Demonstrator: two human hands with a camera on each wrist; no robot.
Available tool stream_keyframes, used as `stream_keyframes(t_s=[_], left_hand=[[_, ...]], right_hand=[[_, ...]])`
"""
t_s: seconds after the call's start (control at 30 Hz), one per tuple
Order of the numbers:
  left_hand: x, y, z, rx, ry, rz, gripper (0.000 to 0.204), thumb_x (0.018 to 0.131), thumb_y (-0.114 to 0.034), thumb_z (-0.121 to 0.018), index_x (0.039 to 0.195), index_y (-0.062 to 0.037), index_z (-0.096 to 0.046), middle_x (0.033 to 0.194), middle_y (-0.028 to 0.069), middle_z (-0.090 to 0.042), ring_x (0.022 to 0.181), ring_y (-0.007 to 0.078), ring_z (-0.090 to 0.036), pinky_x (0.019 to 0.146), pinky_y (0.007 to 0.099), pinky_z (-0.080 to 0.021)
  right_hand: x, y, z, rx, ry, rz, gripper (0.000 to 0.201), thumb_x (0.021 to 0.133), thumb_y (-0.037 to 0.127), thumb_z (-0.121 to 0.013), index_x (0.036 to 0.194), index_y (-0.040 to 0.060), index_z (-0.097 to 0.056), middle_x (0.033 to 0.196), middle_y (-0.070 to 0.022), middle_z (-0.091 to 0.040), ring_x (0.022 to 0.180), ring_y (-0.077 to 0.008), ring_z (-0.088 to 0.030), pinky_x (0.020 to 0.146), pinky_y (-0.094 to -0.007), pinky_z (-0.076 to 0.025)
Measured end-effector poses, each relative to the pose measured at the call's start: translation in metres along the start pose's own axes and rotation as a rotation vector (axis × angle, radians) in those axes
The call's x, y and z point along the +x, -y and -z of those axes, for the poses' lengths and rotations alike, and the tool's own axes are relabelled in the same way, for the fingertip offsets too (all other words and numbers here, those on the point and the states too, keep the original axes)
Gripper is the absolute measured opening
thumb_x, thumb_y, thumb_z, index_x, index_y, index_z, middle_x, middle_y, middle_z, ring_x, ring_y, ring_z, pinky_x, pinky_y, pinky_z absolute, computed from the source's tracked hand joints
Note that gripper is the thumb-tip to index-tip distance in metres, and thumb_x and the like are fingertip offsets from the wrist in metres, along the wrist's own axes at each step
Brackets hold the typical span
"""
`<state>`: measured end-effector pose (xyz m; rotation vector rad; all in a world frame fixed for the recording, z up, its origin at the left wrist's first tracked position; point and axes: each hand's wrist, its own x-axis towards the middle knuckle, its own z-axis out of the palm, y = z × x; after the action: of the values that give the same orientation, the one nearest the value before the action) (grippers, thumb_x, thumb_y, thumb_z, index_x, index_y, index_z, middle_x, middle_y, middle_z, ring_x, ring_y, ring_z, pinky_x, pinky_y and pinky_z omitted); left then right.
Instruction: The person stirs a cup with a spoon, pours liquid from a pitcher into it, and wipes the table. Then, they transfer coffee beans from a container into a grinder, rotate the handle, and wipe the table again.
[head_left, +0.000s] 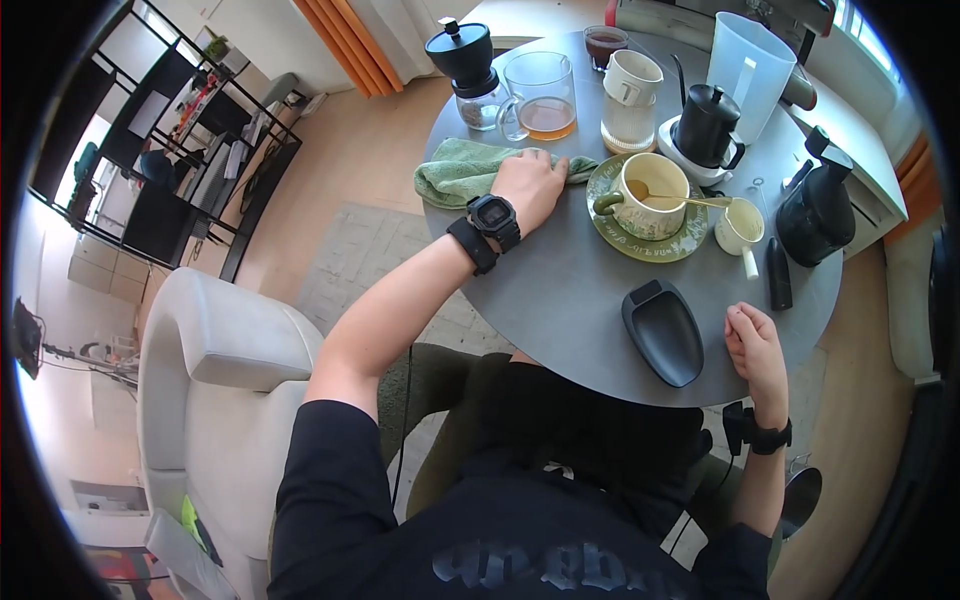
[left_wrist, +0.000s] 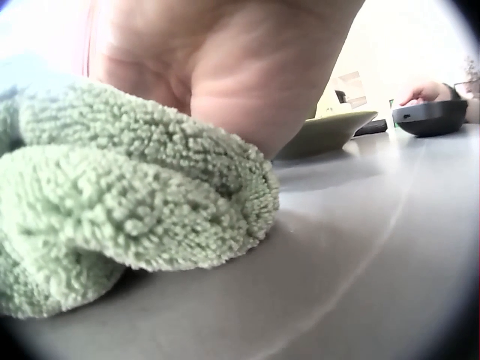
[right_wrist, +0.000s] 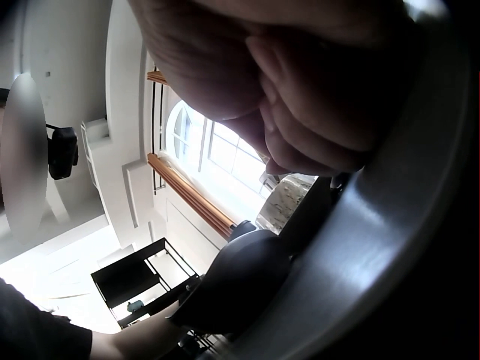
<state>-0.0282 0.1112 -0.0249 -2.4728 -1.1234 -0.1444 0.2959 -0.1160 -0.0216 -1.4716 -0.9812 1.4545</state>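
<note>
My left hand lies on a green fluffy towel at the table's left side, its fingers bent down over it. In the left wrist view the towel is folded in thick rolls under the palm, and the heel of the hand comes down close to the tabletop. My right hand rests near the table's front edge with loosely curled fingers and holds nothing. Beside it lies a shallow black oval dish. Close to the left hand, a cream cup with a spoon stands on a green plate.
Behind the towel are a coffee grinder, a glass jug with amber liquid and a ribbed cup. A black kettle, clear pitcher, small creamer and black canister stand to the right.
</note>
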Motion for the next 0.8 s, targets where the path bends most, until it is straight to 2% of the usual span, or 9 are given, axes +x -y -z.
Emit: stream_keyframes(t_s=[0.13,0.33,0.43,0.47,0.57,0.6,0.7,0.8], left_hand=[[-0.007,-0.009,0.005,0.017,0.041,0.033,0.050,0.088,-0.009,-0.058,0.137,-0.0038,-0.060,0.095,0.0155,-0.066,0.091,0.0309,-0.068,0.074,0.0391,-0.057],[-0.036,-0.020,0.024,0.055,0.064,-0.008,0.053,0.084,-0.007,-0.059,0.137,-0.0032,-0.061,0.095,0.0153,-0.066,0.086,0.0296,-0.067,0.072,0.0367,-0.055],[-0.059,-0.025,0.041,0.061,0.085,-0.041,0.056,0.082,-0.006,-0.060,0.139,-0.0037,-0.060,0.098,0.0152,-0.065,0.087,0.0286,-0.066,0.076,0.0358,-0.053],[-0.067,-0.027,0.044,0.056,0.093,-0.042,0.060,0.081,-0.006,-0.061,0.140,-0.0046,-0.059,0.102,0.0154,-0.064,0.090,0.0291,-0.064,0.082,0.0371,-0.050],[-0.086,-0.029,0.055,0.007,0.074,-0.091,0.063,0.079,-0.007,-0.063,0.142,-0.0057,-0.057,0.106,0.0156,-0.062,0.092,0.0296,-0.063,0.086,0.0383,-0.049],[-0.091,-0.029,0.059,-0.049,0.114,-0.086,0.060,0.082,-0.011,-0.064,0.141,-0.0064,-0.057,0.115,0.0192,-0.062,0.100,0.0336,-0.062,0.093,0.0420,-0.048],[-0.098,-0.029,0.058,-0.165,0.039,-0.073,0.054,0.089,-0.020,-0.064,0.140,-0.0051,-0.056,0.125,0.0239,-0.059,0.111,0.0380,-0.060,0.101,0.0454,-0.046],[-0.095,-0.023,0.061,-0.357,0.084,-0.049,0.053,0.094,-0.031,-0.064,0.140,-0.0052,-0.056,0.132,0.0267,-0.057,0.119,0.0422,-0.056,0.107,0.0483,-0.042]], right_hand=[[0.000,0.001,-0.001,-0.008,-0.004,-0.008,0.029,0.106,0.029,-0.053,0.083,0.0121,-0.052,0.059,0.0127,-0.033,0.044,0.0027,-0.023,0.038,-0.0188,-0.015],[-0.001,0.002,0.000,0.006,0.002,-0.002,0.029,0.107,0.027,-0.053,0.083,0.0109,-0.053,0.059,0.0124,-0.034,0.045,0.0024,-0.024,0.039,-0.0195,-0.015],[0.002,-0.002,0.002,0.008,0.006,0.003,0.029,0.107,0.027,-0.052,0.083,0.0113,-0.053,0.059,0.0126,-0.034,0.044,0.0027,-0.023,0.038,-0.0192,-0.015],[0.002,-0.003,0.002,0.006,0.006,0.007,0.029,0.107,0.028,-0.052,0.083,0.0118,-0.052,0.059,0.0128,-0.033,0.043,0.0029,-0.023,0.037,-0.0189,-0.014],[0.002,-0.003,0.002,0.000,0.018,0.017,0.029,0.107,0.028,-0.052,0.083,0.0118,-0.052,0.059,0.0129,-0.033,0.043,0.0029,-0.022,0.037,-0.0190,-0.014],[0.001,-0.001,0.001,0.004,0.012,0.012,0.029,0.107,0.027,-0.052,0.083,0.0111,-0.053,0.059,0.0127,-0.033,0.044,0.0027,-0.023,0.038,-0.0194,-0.014],[0.000,0.001,-0.001,0.014,0.004,0.009,0.029,0.107,0.025,-0.052,0.083,0.0096,-0.054,0.058,0.0124,-0.033,0.045,0.0021,-0.024,0.040,-0.0202,-0.015],[0.002,-0.002,0.001,0.013,0.010,0.021,0.029,0.107,0.026,-0.052,0.083,0.0104,-0.053,0.059,0.0127,-0.033,0.045,0.0024,-0.023,0.039,-0.0200,-0.014]])
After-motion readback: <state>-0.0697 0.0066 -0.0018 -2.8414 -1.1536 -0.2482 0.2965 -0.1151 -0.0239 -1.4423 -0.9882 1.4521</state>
